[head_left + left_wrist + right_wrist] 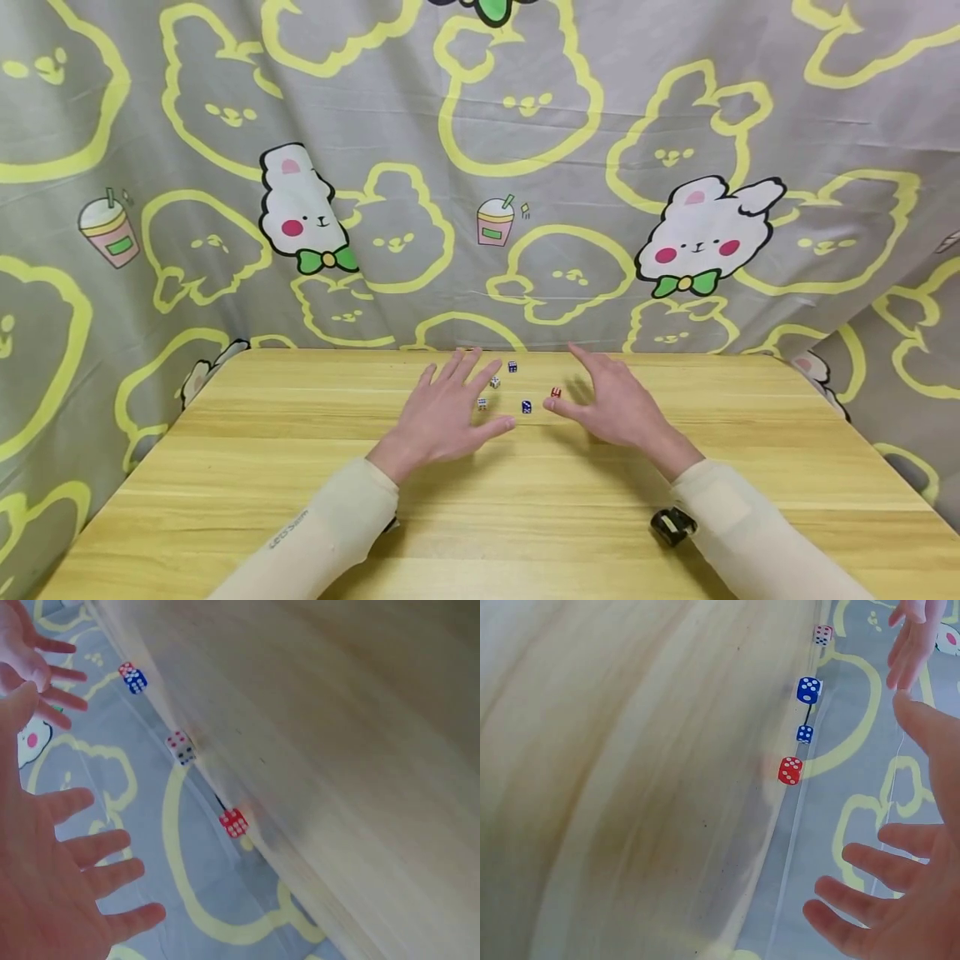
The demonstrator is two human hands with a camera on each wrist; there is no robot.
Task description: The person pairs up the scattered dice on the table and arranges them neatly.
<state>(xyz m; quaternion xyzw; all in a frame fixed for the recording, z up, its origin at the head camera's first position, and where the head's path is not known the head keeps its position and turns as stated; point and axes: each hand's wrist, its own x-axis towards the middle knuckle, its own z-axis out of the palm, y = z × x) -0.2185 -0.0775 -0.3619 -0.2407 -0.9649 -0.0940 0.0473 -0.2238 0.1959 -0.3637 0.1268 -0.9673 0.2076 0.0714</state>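
Both hands reach over small dice on the wooden table, fingers spread and holding nothing. My left hand [441, 417] is at the left of the group, near two white dice, one by its index finger [491, 368] and a lower white die [482, 404]. My right hand [621, 406] is at the right, its thumb close to a red die [556, 392]. Between the hands lie a near blue die [527, 407] and a farther blue die [512, 367]. Another red die [234, 823] appears nearest the left fingers in the left wrist view; the left hand hides it in the head view.
A grey curtain [405, 108] with yellow outlines and cartoon animals hangs along the table's back edge and both sides. The light wooden table [517, 517] extends toward me beneath both forearms. A black wrist device [672, 526] sits under the right sleeve.
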